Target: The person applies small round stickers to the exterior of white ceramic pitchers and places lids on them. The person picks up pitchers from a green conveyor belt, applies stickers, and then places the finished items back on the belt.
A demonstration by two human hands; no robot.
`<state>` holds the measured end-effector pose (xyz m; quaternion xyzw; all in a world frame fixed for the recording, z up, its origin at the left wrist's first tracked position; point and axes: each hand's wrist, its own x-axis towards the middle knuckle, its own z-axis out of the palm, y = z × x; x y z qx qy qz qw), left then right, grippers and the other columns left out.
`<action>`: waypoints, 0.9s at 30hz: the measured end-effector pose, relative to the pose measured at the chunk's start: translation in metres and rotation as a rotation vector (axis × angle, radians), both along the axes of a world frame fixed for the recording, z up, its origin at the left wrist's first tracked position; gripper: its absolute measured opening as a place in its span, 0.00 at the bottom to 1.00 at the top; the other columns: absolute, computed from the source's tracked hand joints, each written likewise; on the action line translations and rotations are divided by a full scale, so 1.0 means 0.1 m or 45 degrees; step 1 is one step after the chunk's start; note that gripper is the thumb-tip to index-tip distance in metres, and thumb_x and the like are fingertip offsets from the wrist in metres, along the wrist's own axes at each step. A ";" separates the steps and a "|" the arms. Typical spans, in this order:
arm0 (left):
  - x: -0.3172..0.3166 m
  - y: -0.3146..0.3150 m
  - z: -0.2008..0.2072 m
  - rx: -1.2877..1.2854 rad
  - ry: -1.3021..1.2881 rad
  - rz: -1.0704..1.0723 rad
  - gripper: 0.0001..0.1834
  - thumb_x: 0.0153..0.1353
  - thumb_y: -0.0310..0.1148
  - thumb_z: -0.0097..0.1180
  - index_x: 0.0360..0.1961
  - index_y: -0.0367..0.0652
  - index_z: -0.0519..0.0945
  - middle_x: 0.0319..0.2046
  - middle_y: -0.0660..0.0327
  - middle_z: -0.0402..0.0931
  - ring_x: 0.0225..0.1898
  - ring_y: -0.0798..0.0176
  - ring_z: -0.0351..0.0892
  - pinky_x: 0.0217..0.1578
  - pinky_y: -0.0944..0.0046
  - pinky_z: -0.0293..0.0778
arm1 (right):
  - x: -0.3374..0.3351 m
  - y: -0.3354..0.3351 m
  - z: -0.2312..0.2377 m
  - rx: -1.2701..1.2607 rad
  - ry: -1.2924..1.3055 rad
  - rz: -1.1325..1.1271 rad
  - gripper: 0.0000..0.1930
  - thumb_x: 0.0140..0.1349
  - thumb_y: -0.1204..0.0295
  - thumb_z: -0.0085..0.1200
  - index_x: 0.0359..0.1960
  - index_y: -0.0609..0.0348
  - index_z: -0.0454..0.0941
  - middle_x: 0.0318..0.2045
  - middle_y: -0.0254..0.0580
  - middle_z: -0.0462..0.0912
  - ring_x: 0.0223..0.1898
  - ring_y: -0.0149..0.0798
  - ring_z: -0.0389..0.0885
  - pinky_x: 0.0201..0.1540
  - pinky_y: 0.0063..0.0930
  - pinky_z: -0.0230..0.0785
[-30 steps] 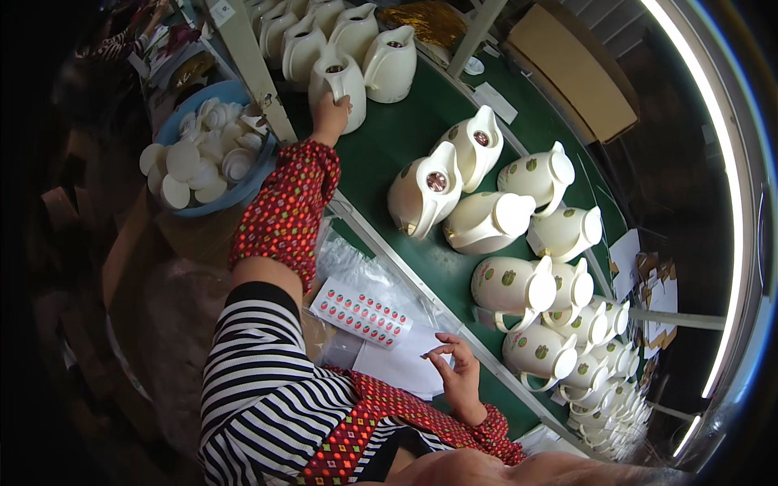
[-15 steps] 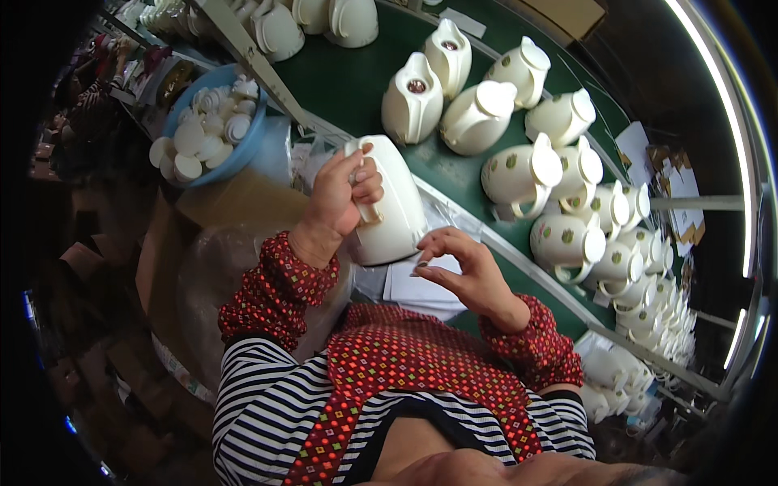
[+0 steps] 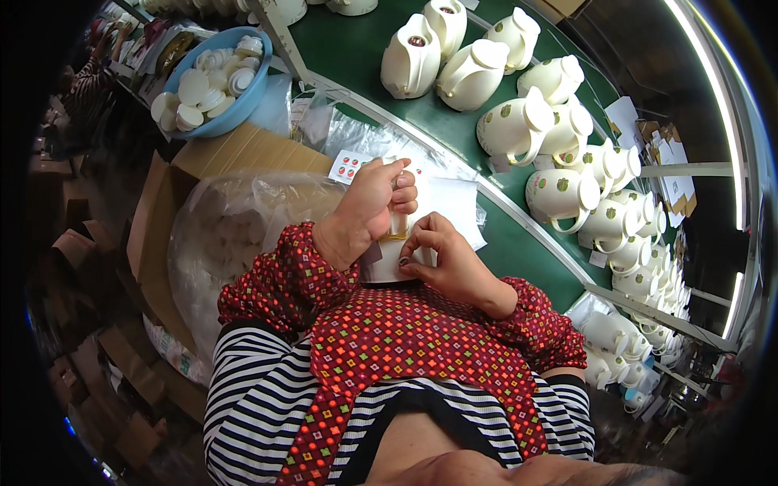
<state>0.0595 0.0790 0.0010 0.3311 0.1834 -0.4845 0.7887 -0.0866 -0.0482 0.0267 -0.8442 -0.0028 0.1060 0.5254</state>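
Note:
My left hand [image 3: 374, 202] is closed around the handle of a white jug [image 3: 391, 267], held upper-body close above my lap. The two hands hide most of the jug; its dark base edge shows near my apron. A thin yellowish string [image 3: 395, 236] hangs by the handle, and a small dark tag [image 3: 371, 254] lies against the jug's side. My right hand [image 3: 454, 261] has its thumb and fingers pinched together against the jug beside the string. What they pinch, if anything, is too small to make out.
A sheet with red stickers [image 3: 348, 165] and white papers [image 3: 455, 206] lie beyond my hands. On the green table [image 3: 344, 61] stand several white jugs [image 3: 506, 130]. A blue basin [image 3: 258, 91] of white lids is at the left, above an open cardboard box [image 3: 251, 154] with a plastic bag [image 3: 219, 243].
The jug has come down closer to my lap and turned, with its handle side now facing up. My right hand has moved from near its base to beside the handle.

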 end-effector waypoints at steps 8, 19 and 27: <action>-0.11 0.09 -0.03 -0.001 0.025 0.090 0.09 0.79 0.32 0.44 0.53 0.39 0.71 0.24 0.70 0.62 0.21 0.73 0.56 0.24 0.68 0.56 | -0.07 0.17 -0.10 -0.154 -0.139 -0.179 0.27 0.48 0.73 0.76 0.50 0.56 0.78 0.48 0.51 0.72 0.50 0.54 0.73 0.55 0.46 0.69; 0.41 0.07 0.06 0.143 -0.425 -0.098 0.13 0.80 0.33 0.45 0.56 0.38 0.76 0.30 0.66 0.74 0.30 0.69 0.72 0.34 0.68 0.71 | 0.05 -0.20 -0.42 -0.181 -0.165 -0.147 0.68 0.45 0.60 0.83 0.80 0.62 0.42 0.74 0.65 0.53 0.76 0.62 0.56 0.76 0.51 0.58; 2.08 -0.42 -0.42 0.897 -1.411 0.337 0.22 0.78 0.45 0.50 0.32 0.39 0.82 0.29 0.56 0.82 0.31 0.57 0.80 0.38 0.56 0.75 | -0.08 -0.60 -0.72 0.140 0.266 -0.407 0.50 0.61 0.68 0.74 0.78 0.57 0.51 0.69 0.57 0.68 0.59 0.43 0.81 0.61 0.40 0.75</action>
